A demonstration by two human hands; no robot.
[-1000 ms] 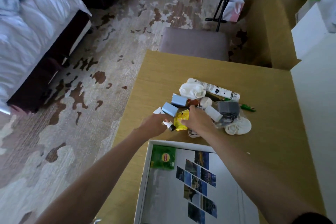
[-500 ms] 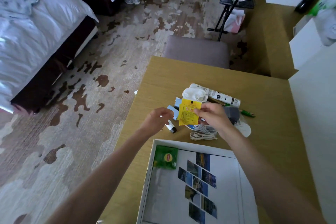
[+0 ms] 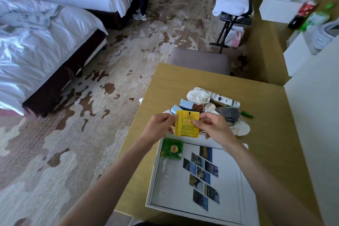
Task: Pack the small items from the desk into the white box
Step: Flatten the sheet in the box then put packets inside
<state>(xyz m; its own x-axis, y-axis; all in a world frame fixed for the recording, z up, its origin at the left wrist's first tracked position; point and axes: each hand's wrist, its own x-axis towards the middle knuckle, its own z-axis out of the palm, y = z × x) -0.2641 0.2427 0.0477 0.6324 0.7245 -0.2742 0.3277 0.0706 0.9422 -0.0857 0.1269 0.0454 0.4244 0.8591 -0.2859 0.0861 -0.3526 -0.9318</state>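
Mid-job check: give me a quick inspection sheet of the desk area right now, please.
Surface: wooden desk, partly covered.
Job's things: white box open, green tea packet in its far left corner; yellow packet held above its far edge.
Clutter: beyond the box, white tube, blue boxes, green pen.
Grippers: left hand and right hand both pinch the yellow packet.
Cables: nothing seen.
Surroundings: bed, stool, patterned carpet.

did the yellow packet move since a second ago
Yes. The yellow packet has risen off the desk and come toward the white box's far rim; the left hand and right hand pinch it.
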